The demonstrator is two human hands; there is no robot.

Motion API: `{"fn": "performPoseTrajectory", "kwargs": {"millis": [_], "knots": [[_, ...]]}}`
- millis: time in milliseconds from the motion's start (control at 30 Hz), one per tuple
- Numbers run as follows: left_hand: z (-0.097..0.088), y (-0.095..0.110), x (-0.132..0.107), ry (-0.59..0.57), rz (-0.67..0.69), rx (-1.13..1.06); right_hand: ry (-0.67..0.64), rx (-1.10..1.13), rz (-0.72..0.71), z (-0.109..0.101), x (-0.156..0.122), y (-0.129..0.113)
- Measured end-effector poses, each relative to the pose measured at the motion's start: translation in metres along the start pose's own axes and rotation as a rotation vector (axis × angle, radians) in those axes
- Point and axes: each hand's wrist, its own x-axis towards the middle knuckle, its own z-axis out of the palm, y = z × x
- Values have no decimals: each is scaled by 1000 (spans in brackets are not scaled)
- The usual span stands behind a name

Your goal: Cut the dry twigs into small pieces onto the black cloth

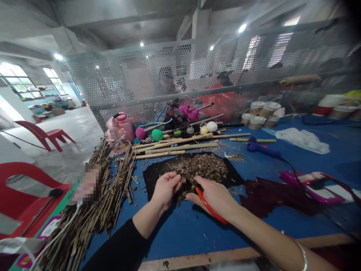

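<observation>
My left hand (166, 187) is closed in a pinch on a thin twig at the near edge of a black cloth (152, 174). A heap of brown twig clippings (203, 166) lies on that cloth. My right hand (216, 195) grips red-handled scissors (208, 206), whose blades point left toward the twig, close to my left fingers. Both hands rest over the blue tabletop (183, 226).
A pile of long dry twigs (107, 195) lies at the left. Bamboo sticks (175, 146), yarn balls (157, 134) and a pink jug (121, 130) sit behind the cloth. A blue glue gun (261, 148), dark red cloth (270, 195), cups (258, 114) and red chairs (42, 135) surround. People sit behind the mesh screen (197, 75).
</observation>
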Motion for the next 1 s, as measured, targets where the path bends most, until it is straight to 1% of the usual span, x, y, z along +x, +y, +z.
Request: {"fn": "performPoseTrajectory", "kwargs": {"millis": [133, 333, 433, 533, 600, 767, 900, 1000], "knots": [[-1, 0, 1, 14, -5, 34, -35, -57, 29, 2, -1, 2], [-2, -4, 3, 26, -15, 69, -72, -33, 27, 5, 0, 9], [-3, -1, 5, 35, 8, 32, -49, -11, 47, 2, 1, 10], [-3, 4, 6, 50, 19, -48, -8, -42, 86, -2, -1, 8], [-2, 6, 5, 60, 25, -87, 25, -51, 58, -3, -3, 5], [-2, 6, 2, -32, 57, -83, 79, -20, -67, 1, -6, -3], [-4, 3, 2, -53, 64, -54, 93, -11, -89, 7, -3, -2], [-4, 1, 1, -97, 74, 19, 113, 5, -91, 9, -2, -2]]}}
